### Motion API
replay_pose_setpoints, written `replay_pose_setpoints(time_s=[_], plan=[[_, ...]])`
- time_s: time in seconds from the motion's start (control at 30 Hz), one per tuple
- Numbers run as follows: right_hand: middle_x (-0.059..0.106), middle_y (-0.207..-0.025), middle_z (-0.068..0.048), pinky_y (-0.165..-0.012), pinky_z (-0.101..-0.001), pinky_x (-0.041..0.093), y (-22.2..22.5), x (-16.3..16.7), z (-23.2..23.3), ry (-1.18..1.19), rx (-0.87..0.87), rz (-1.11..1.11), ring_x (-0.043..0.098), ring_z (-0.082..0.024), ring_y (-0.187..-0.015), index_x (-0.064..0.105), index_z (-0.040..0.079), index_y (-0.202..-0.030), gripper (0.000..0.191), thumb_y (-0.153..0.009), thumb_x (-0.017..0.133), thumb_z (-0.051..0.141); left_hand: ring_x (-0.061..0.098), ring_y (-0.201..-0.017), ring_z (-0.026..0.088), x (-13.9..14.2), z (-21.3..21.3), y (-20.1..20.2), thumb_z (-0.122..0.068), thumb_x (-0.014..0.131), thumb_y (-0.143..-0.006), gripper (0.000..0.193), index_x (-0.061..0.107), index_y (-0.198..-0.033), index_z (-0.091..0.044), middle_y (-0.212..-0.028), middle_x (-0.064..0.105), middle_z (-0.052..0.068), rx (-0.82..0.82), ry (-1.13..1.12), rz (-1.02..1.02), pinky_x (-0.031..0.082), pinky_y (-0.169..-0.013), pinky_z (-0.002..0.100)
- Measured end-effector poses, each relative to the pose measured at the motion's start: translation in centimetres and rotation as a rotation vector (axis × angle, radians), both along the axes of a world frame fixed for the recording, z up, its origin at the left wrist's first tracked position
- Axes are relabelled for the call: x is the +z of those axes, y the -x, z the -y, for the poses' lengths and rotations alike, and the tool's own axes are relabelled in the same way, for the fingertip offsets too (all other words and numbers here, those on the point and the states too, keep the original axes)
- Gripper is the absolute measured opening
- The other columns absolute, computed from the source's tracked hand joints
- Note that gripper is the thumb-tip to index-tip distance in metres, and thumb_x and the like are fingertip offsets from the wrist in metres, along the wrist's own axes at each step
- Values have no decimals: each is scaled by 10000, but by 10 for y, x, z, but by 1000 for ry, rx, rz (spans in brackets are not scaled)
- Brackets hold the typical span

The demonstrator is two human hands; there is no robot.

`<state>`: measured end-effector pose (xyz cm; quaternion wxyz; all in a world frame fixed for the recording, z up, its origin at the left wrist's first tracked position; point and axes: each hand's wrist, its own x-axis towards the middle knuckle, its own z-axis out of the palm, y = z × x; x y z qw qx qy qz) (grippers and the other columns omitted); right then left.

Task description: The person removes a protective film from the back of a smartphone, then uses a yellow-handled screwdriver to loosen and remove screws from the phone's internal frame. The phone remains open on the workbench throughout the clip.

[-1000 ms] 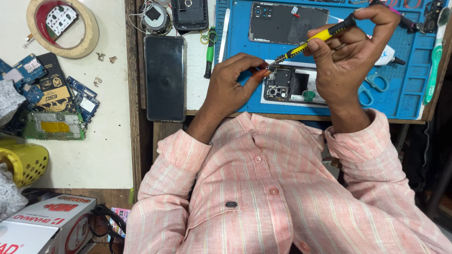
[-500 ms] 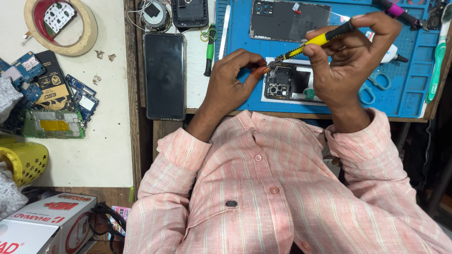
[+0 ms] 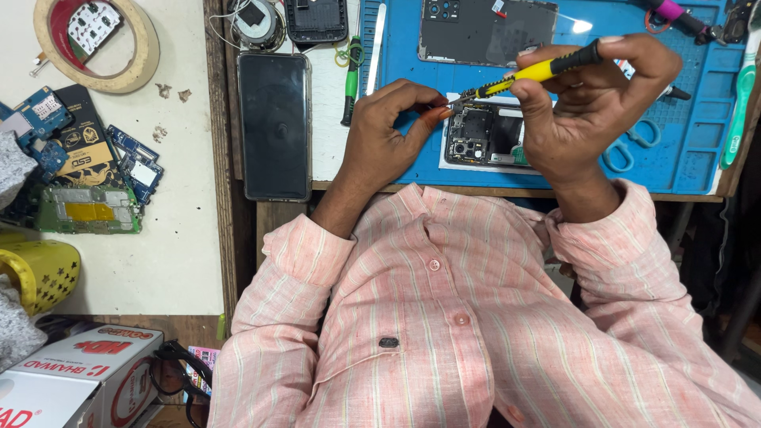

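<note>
My right hand (image 3: 594, 111) grips a yellow and black screwdriver (image 3: 539, 71), its tip pointing left and slightly down. My left hand (image 3: 388, 135) pinches thumb and forefinger together right at that tip; whether a small part sits between them is too small to tell. Just under both hands lies an opened phone (image 3: 479, 135) with its inner boards and camera modules exposed, resting on a blue work mat (image 3: 697, 158). A dark phone back cover (image 3: 483, 32) lies on the mat beyond it.
A black phone (image 3: 273, 127) lies face up left of the mat, beside a green-handled tool (image 3: 351, 83). Blue scissors (image 3: 630, 150), a green toothbrush (image 3: 737, 103), a tape roll (image 3: 103, 40), loose circuit boards (image 3: 79, 174), a yellow cup (image 3: 36, 273) and a cardboard box (image 3: 71, 380) surround the area.
The screwdriver has tilted a little flatter in my right hand, and my left fingertips have closed in on its tip. Both hands stay over the opened phone.
</note>
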<state>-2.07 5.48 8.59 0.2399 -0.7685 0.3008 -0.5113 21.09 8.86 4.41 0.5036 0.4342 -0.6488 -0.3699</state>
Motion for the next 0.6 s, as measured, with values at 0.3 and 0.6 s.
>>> replay_pose_setpoints(time_s=[0.3, 0.6], plan=[[676, -1099, -243, -828, -292, 654, -5, 5, -5, 56, 29, -18, 757, -264, -998, 223, 157, -1352, 574, -1092, 734, 123, 762, -909, 159, 1, 1, -2, -98, 761, -973, 104, 750, -1048, -27, -1007, 761, 93, -8, 2, 0, 616, -775, 271], [677, -1119, -236, -848, -301, 633, 7, 3, -8, 100, -29, -86, 751, -283, -993, 246, 131, -1327, 570, -1062, 750, 95, 601, -1222, 273, 15, -6, -2, -374, 987, -677, 1068, 392, -1535, -151, -1297, 677, 51, -138, 25, 341, 445, -1066, 455]])
